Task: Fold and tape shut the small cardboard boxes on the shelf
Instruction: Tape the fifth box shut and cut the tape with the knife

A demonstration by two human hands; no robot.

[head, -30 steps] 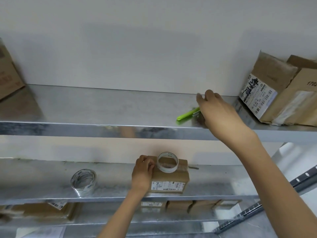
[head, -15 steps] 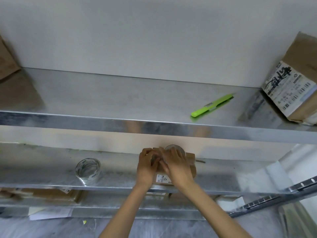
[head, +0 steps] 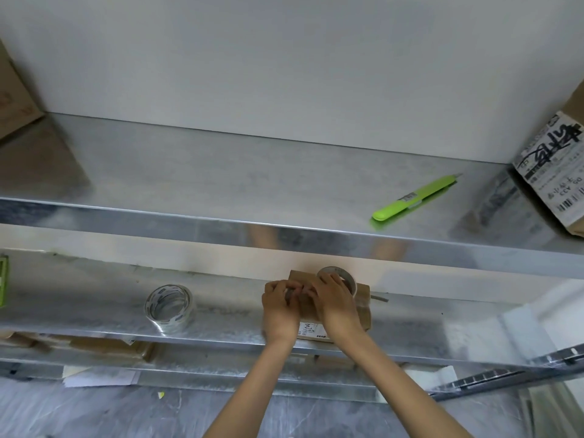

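A small brown cardboard box (head: 364, 311) with a white label lies on the middle shelf (head: 94, 314). A roll of clear tape (head: 337, 274) rests on its top at the back. My left hand (head: 279, 308) and my right hand (head: 335, 306) are both on the box, their curled fingertips meeting over its left end. They pinch what looks like a greyish tape end there. The hands hide most of the box top.
A second tape roll (head: 169, 305) stands to the left on the same shelf. A green utility knife (head: 414, 199) lies on the upper shelf, with a labelled box (head: 553, 162) at its right end and another box (head: 14, 99) at its left. More boxes sit on the lowest shelf.
My right hand left the green knife on the upper shelf and came down onto the box beside my left hand. The view shifted slightly.
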